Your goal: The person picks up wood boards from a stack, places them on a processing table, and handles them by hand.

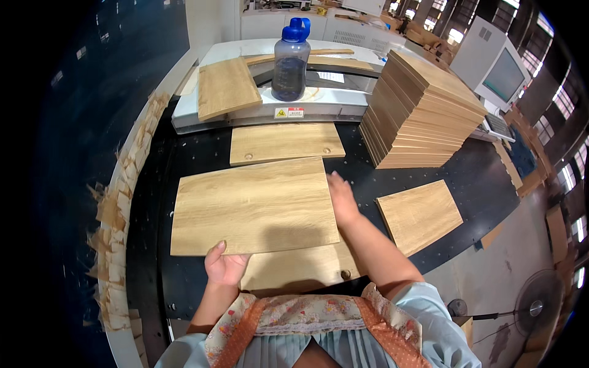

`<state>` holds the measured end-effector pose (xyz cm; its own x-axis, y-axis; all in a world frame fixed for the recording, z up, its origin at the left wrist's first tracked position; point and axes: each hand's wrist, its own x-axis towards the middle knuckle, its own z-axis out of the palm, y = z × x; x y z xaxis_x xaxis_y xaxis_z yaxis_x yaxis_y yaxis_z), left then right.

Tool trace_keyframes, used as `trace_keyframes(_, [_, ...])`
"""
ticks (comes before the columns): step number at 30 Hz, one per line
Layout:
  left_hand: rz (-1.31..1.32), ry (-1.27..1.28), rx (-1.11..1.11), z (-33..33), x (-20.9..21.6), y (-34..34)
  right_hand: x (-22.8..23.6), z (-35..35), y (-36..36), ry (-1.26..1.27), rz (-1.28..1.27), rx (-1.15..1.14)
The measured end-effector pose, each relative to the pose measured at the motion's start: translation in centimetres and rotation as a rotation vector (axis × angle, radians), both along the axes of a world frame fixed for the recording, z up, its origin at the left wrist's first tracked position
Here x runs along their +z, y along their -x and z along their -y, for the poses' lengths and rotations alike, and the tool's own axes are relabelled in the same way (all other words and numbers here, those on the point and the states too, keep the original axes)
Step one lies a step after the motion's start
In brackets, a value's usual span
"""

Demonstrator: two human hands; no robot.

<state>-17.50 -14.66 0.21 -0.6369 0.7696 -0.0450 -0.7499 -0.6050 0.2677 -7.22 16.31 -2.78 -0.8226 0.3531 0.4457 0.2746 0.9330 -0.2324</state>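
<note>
By the left hand (226,268), the wood-grain board (254,205) at mid-frame is gripped; whether its right edge is grasped by the right hand (343,201) cannot be told. Positioning seems underway; level support seems needed.

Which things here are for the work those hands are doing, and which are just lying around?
Seemingly for the work:
big board, gripped by the left hand, with the right hand at its right edge
far board just beyond it
stack of boards

Probably just around:
bottle
monitor
fan
</note>
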Motion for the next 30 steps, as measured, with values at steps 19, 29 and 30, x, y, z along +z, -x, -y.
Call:
trace_keyframes(19, [-0.094,-0.060,0.066,-0.1,2.1,3.2,2.8,-2.6,1.0,0.151,0.074,0.037])
trace_keyframes(29, [-0.073,0.084,0.058,-1.8,4.4,4.9,4.7,7.4,-15.5,0.140,0.120,0.201])
trace_keyframes(30, [-0.049,0.132,0.087,-2.3,4.8,4.8,4.4,8.0,-16.7,0.181,0.135,0.238])
